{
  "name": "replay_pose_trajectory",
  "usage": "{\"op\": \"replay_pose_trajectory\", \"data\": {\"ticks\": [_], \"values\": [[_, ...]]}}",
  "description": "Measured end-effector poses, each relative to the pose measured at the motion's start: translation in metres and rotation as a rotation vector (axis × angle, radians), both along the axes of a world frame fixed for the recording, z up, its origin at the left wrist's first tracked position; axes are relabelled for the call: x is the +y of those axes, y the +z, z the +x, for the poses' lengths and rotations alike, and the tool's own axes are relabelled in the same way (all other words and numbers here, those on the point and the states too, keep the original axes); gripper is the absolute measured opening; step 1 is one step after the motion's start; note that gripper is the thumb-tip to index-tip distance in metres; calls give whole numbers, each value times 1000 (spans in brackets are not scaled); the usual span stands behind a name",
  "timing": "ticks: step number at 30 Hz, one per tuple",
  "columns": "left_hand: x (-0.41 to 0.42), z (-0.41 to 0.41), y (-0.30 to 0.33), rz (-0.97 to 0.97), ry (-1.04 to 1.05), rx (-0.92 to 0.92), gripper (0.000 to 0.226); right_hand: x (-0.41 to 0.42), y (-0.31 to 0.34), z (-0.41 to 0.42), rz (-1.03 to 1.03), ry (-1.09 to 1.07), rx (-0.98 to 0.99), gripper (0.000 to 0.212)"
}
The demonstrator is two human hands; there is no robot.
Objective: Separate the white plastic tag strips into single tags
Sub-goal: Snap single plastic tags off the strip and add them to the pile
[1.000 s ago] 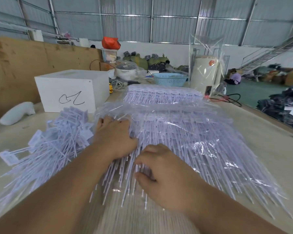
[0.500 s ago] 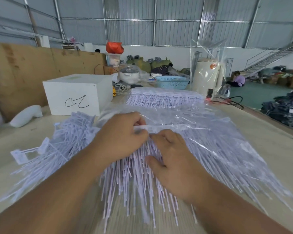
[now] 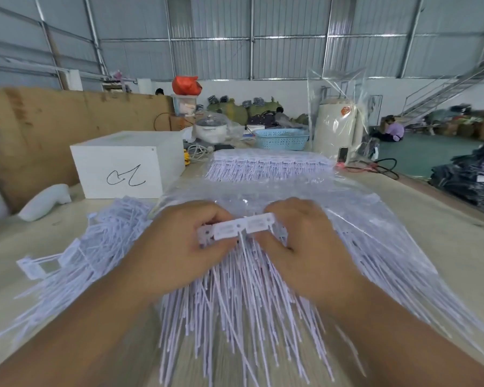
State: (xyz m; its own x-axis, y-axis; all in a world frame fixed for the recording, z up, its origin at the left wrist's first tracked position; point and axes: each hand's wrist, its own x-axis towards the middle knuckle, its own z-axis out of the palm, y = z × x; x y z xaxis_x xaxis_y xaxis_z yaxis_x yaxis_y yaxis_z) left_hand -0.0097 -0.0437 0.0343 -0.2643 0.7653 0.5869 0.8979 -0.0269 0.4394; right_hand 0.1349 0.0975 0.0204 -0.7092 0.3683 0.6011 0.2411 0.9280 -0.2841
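Holding a tag strip [image 3: 239, 228] between both hands, you have it raised just above the big heap of tag strips [image 3: 263, 275] in the middle of the tabletop [image 3: 430, 219]. Your left hand [image 3: 179, 247] pinches the strip's left end, fingers curled around it; your right hand [image 3: 299, 241] has its grip closed on the right end. The long thin tails hang down from the strip into the heap below your wrists.

Clear plastic wrap [image 3: 333, 199] covers the far and right parts of that heap, right behind your knuckles. To your left, a loose pile of single tags [image 3: 76, 252] fans across the tabletop, touching the heap's edge. Beyond the wrap lies a second stack of strips [image 3: 268, 163].

A white box [image 3: 123, 163] with a black scribble stands at the left rear, with a white foam piece [image 3: 44, 201] beside it. Farther back sit a blue basket [image 3: 281, 138], a lidded pot [image 3: 210, 127], and a cream cylinder [image 3: 337, 127] in a clear bag. A black cable [image 3: 386, 166] curls near the right edge.
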Motion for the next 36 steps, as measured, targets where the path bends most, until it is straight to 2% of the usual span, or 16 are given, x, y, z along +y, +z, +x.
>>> {"op": "replay_pose_trajectory", "data": {"ticks": [4,7,9,10,12,14,16,18,20,23,28,30,32,36], "values": [[1,-2,-5,-39,-49,-389,16,-9,13,10,83,-73,196,31],[2,-1,1,23,-170,-729,19,-19,21,17,176,-97,243,30],[0,-2,4,77,-253,-942,15,-29,28,22,165,-107,253,31],[-1,-2,6,95,-281,-1011,5,-34,31,24,155,-107,247,31],[-2,1,8,101,-300,-1070,8,-40,32,27,174,-108,186,32],[-2,2,9,43,-284,-1032,6,-40,31,27,178,-163,9,36],[-2,4,8,-63,-233,-910,3,-33,29,27,151,-212,-170,40],[-1,4,5,-125,-159,-760,16,-23,23,28,83,-143,-278,39],[1,5,2,-129,-113,-681,27,-17,18,29,-102,46,-281,38],[2,8,2,-79,-105,-547,23,-14,11,26,-268,274,-252,37],[-1,14,7,-103,-118,-347,20,-14,7,18,-278,289,-222,33],[-6,13,9,-225,-138,-360,20,-14,9,18,-228,277,-236,36],[-10,11,7,-270,-161,-444,21,-15,11,18,-186,256,-238,37],[-7,16,-7,-136,-120,-606,27,-17,9,17,-167,190,-212,34]]}}
